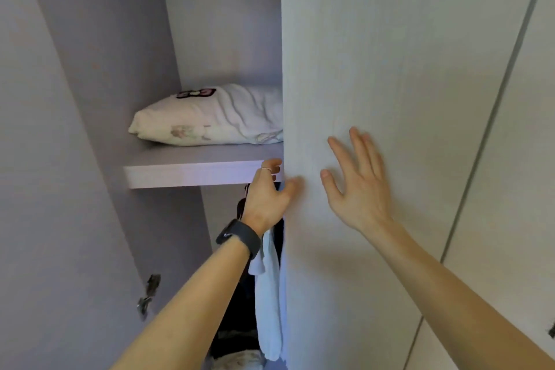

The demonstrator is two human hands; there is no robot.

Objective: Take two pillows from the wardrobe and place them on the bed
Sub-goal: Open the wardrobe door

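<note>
At the centre left of the frame, one white crumpled fabric pillow (216,117) with a pink-and-dark printed patch near its top lies flat on the single pale lilac wooden shelf (192,173) inside the open wardrobe; its right end runs out of sight behind the door, and I can count only this one pillow from where I stand. Right of it, filling the middle of the frame, stands one tall pale grey wood-grain wardrobe door (375,69), with a second closed panel of the same finish (525,159) at the far right. Two bare hands are up at that door. The left hand (267,198), wearing one thin silver ring (265,170) and one dark wristband (238,237), curls around the door's left edge just below the shelf front, fingers hooked behind the edge and thumb on the face. The right hand (357,180) is spread with fingers apart, lying flat against or just off the door's face; I cannot tell whether it touches, and it grips nothing. Neither hand touches the pillow. Below the shelf, in the lower centre, one pale blue hanging garment (268,303) drops beside dark clothing (231,309), partly hidden by the left forearm. At lower left, one metal hinge (148,294) sits on the wardrobe's side wall.
</note>
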